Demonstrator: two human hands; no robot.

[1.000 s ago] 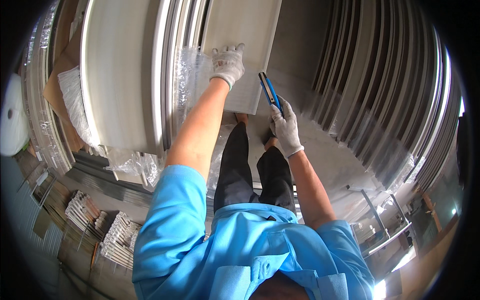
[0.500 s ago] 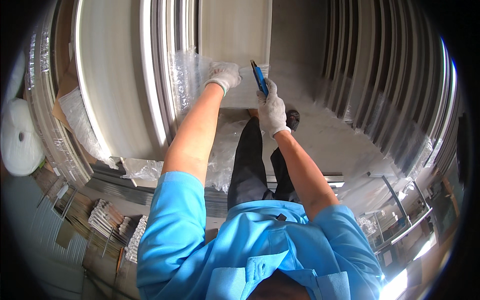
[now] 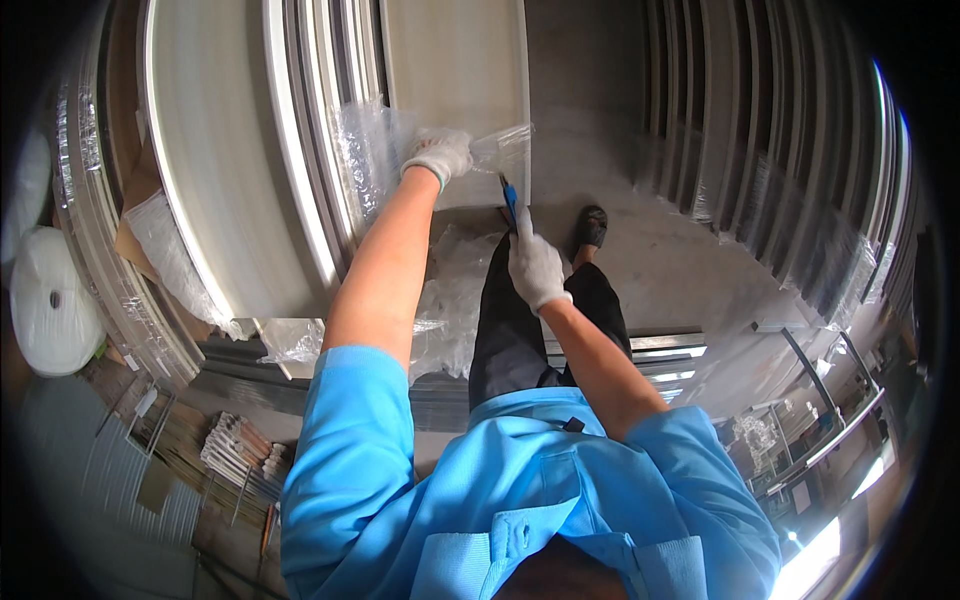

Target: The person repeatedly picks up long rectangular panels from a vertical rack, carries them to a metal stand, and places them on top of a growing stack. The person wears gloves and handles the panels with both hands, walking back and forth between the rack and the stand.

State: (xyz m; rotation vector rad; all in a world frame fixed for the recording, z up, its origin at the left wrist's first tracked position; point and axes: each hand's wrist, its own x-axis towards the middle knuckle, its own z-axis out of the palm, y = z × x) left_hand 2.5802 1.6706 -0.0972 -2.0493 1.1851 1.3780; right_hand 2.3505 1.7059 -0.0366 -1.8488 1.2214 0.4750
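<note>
My left hand point(image 3: 438, 153), in a white work glove, is closed on clear plastic film point(image 3: 504, 150) at the near end of a pale upright panel point(image 3: 455, 70). The film spreads out on both sides of the fist. Lower and to the right, my gloved right hand point(image 3: 537, 268) grips a blue utility knife point(image 3: 511, 200). Its dark tip points up and away from me, just below the film's hanging edge. Whether the blade touches the film I cannot tell. Crumpled film point(image 3: 450, 310) lies beneath my left forearm.
A second large pale panel point(image 3: 215, 150) stands at the left, with panel edges packed between. Film-wrapped panels point(image 3: 760, 130) line the right side of the concrete floor point(image 3: 660, 255). Metal profiles point(image 3: 660, 350) lie behind my legs. A white roll point(image 3: 55, 315) is at far left.
My right hand has drawn the knife down toward me, away from the panel. The left fist keeps its hold on the film. My right foot shows further out on the floor.
</note>
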